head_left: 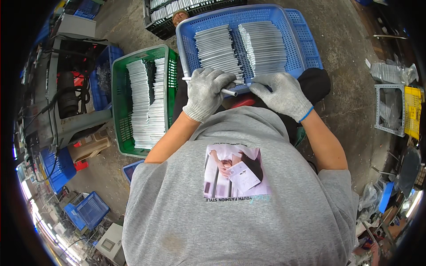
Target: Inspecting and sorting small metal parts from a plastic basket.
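Observation:
My left hand point(207, 91), in a grey knit glove, is closed around a thin silver metal tube point(229, 92); its open end sticks out to the right and its other end shows left of the hand. My gloved right hand point(282, 93) is at the near rim of a blue basket point(293, 48), thumb and fingers curled toward each other; anything between the fingertips is too small to make out. Inside the basket lie two stacks of silver tubes, a left stack point(217, 48) and a right stack point(262, 46), side by side.
Left of me stands a green basket point(119, 111) with more silver tubes point(144, 102). A black crate point(159, 30) of tubes is beyond the blue basket. Machinery point(66, 95) stands at far left, and a yellow crate point(412, 111) at far right.

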Demonstrator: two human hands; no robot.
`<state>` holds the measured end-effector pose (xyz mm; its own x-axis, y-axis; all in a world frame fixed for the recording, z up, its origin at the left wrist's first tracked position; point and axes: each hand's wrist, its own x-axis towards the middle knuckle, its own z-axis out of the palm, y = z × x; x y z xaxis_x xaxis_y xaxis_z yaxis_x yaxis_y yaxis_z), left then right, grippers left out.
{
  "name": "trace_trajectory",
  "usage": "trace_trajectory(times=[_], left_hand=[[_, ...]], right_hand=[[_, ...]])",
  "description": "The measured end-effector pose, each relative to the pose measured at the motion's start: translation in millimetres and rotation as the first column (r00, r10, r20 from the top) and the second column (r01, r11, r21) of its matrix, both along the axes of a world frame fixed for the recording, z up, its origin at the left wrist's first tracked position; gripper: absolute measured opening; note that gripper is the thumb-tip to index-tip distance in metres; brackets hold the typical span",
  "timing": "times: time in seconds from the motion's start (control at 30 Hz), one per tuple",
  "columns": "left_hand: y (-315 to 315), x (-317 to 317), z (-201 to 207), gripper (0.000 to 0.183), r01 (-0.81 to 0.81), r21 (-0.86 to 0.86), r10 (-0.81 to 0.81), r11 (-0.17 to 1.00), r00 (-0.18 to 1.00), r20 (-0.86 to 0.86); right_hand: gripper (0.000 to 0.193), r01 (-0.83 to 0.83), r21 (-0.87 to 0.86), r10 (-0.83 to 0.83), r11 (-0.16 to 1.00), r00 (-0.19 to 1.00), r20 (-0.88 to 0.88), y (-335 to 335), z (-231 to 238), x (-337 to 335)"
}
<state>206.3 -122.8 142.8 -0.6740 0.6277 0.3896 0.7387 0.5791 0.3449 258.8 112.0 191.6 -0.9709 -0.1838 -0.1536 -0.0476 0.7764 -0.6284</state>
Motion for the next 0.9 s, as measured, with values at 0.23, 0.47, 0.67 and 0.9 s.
trace_trajectory(times=[0.23,0.47,0.67,0.9], left_hand=[[0.2,-12.1,-33.9,0.019,-0.045,-0.181,0.070,0.982,0.989,0.133],[11.6,-23.1,-63.3,0.030,-0.046,-0.375,0.189,0.926,0.916,0.354],[3.9,-24.3,-37.0,0.026,0.026,-0.378,0.190,0.925,0.832,0.521],[-10.8,-22.8,-22.6,0.025,0.053,0.026,-0.059,0.998,0.846,0.530]], right_hand=[[0.032,0.093,0.131,-0.070,0.987,0.983,-0.172,7.0,-23.5,-8.4],[0.032,0.081,0.210,-0.082,0.974,0.997,-0.006,15.3,-26.1,-2.7],[0.030,0.055,0.173,-0.032,0.983,0.991,-0.131,12.0,-25.2,-1.0],[0.029,0.010,0.127,0.019,0.992,0.975,-0.223,9.1,-11.8,0.0]])
